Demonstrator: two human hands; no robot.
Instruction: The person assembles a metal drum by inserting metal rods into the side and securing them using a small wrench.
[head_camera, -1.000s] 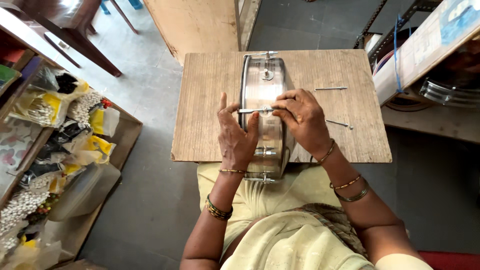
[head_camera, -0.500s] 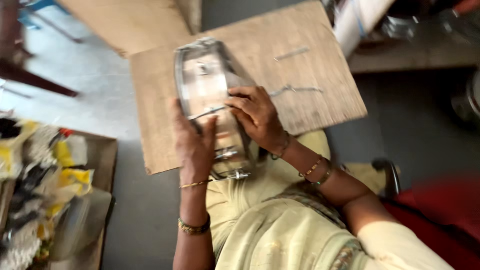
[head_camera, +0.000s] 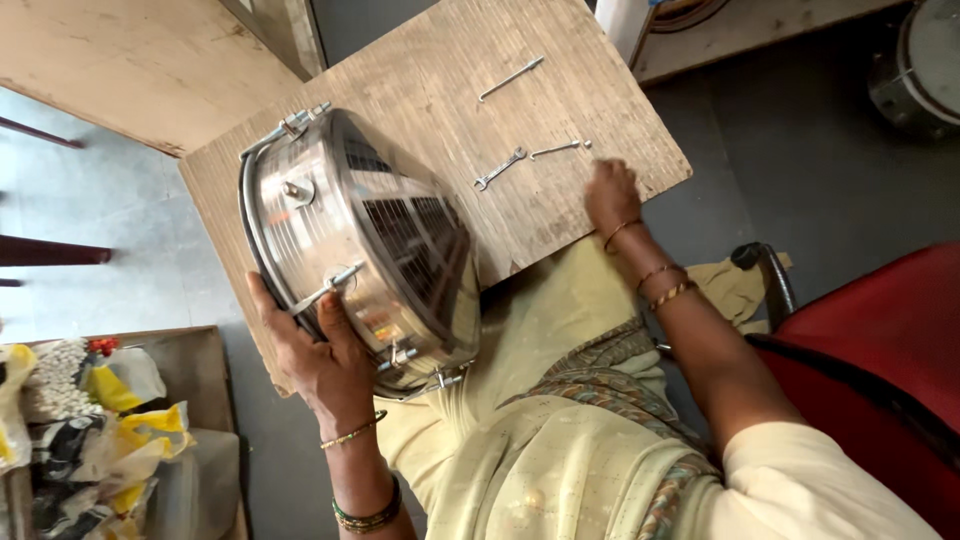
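Observation:
A shiny steel drum shell (head_camera: 360, 250) with tension rods and lugs stands tilted on its edge on a wooden board (head_camera: 560, 210) across my lap. My left hand (head_camera: 315, 355) grips its lower left rim and holds it up. My right hand (head_camera: 612, 195) rests on the board near its right edge, knuckles up, close to a small spanner (head_camera: 500, 168) and a thin metal rod (head_camera: 560, 149). I cannot see whether the right hand's fingers hold anything. Another long rod (head_camera: 511, 78) lies farther back on the board.
A tray of yellow packets and white beads (head_camera: 90, 420) sits on the floor at lower left. A red chair (head_camera: 880, 350) stands at right, another drum (head_camera: 925, 60) at top right, and a wooden panel (head_camera: 120, 60) at top left.
The drum has been tipped up from lying flat to standing on its edge. My right hand left the drum and moved right onto the board near the spanner. The view swung left.

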